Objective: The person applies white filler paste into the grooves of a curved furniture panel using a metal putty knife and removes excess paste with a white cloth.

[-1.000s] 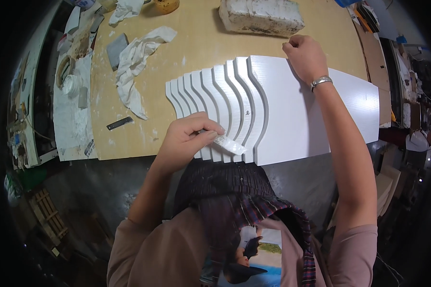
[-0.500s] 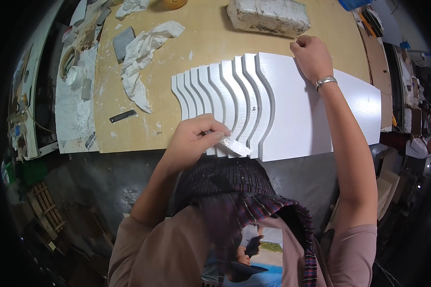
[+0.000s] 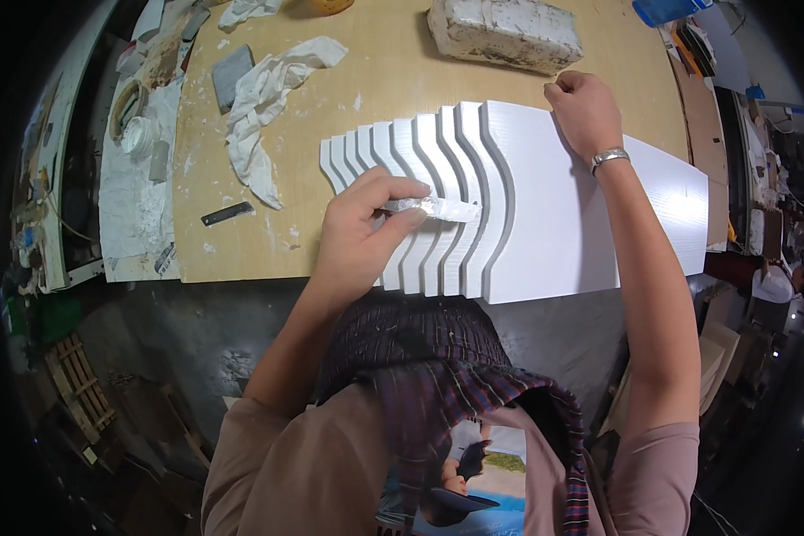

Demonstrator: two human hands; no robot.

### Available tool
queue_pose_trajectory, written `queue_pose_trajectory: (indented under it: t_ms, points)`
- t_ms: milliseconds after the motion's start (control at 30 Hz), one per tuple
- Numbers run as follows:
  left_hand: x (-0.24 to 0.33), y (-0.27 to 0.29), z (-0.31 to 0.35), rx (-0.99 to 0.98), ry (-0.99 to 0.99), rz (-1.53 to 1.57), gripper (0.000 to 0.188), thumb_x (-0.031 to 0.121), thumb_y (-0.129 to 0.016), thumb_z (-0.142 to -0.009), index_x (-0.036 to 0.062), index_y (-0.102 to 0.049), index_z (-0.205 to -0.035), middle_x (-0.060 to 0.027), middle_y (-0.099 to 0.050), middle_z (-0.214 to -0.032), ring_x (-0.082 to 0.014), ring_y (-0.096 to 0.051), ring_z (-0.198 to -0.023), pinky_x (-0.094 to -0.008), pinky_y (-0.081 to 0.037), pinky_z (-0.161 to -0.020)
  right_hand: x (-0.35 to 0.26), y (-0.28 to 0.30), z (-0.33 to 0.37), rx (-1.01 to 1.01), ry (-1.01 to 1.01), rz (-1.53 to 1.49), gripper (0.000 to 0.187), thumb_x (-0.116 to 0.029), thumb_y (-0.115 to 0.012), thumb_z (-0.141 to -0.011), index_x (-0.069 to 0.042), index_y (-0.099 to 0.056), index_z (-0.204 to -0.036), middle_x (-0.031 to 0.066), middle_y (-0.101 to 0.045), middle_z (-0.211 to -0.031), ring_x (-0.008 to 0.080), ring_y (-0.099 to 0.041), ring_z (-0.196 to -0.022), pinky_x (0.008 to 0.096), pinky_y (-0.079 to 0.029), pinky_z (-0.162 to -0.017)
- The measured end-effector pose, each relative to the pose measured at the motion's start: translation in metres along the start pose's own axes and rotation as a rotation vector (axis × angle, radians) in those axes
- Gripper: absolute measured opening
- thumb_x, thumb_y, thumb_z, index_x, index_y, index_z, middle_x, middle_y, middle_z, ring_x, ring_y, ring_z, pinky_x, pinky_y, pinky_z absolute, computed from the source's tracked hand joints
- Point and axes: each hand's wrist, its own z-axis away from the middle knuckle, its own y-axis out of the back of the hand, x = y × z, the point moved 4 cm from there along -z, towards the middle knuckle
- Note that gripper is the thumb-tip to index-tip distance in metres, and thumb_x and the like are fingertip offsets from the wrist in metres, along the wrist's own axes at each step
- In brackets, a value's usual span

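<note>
My left hand [image 3: 359, 225] pinches a thin flat scraper [image 3: 447, 210] smeared with white paste between thumb and fingers. Its tip lies over one of the wavy raised edges of a stack of white curved panels [image 3: 417, 147], near a small dark spot. The panels overlap like steps, the widest flat one at the right. My right hand [image 3: 588, 112] is closed at the far edge of that wide white panel [image 3: 545, 205], fingers curled; whatever they may hold is hidden.
Behind the panels sits a white-wrapped block [image 3: 505, 36]. At the left of the wooden table [image 3: 308, 246] lie a crumpled white cloth [image 3: 259, 134], a grey pad [image 3: 231, 79] and a short dark strip [image 3: 227, 214]. A paste-smeared sheet [image 3: 134, 219] with a tape roll [image 3: 130, 109] lies beyond.
My left hand has carried the scraper away from the near edge, up toward the middle of the wavy panels, and turned it nearly level. The right hand stays at the far edge.
</note>
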Motion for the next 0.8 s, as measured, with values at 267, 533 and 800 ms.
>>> queue_pose_trajectory:
  t_ms: [267, 533, 800]
  points:
    - [0.006, -0.002, -0.013, -0.043, -0.046, -0.093, 0.016, 0.001, -0.067, -0.085, -0.0009, -0.069, -0.100, -0.0073, -0.059, -0.083, -0.0155, -0.055, -0.074, -0.0269, -0.043, -0.067, -0.001, -0.001, -0.001, 0.013, 0.018, 0.003, 0.025, -0.025, -0.058, -0.080, -0.002, -0.067, -0.077, 0.0196, -0.069, -0.077, 0.0366, -0.064, -0.074, 0.0429, -0.052, -0.073]
    - [0.035, -0.003, -0.018, -0.073, -0.262, -0.412, 0.013, 0.000, -0.067, -0.081, -0.0010, -0.068, -0.093, -0.0123, -0.057, -0.080, -0.0276, -0.057, -0.067, -0.0343, -0.046, -0.062, 0.000, 0.000, 0.001, 0.022, 0.018, -0.014, 0.025, -0.024, -0.057, -0.078, -0.001, -0.065, -0.072, 0.0205, -0.067, -0.075, 0.0367, -0.062, -0.070, 0.0434, -0.052, -0.071]
    - [0.049, -0.001, -0.008, 0.009, -0.526, -0.489, 0.022, -0.004, -0.071, -0.068, 0.0012, -0.066, -0.089, -0.0120, -0.056, -0.077, -0.0306, -0.057, -0.069, -0.0389, -0.046, -0.060, 0.000, -0.001, -0.001, 0.025, 0.035, -0.013, 0.025, -0.024, -0.057, -0.078, -0.001, -0.064, -0.073, 0.0213, -0.067, -0.074, 0.0373, -0.062, -0.071, 0.0435, -0.052, -0.071]
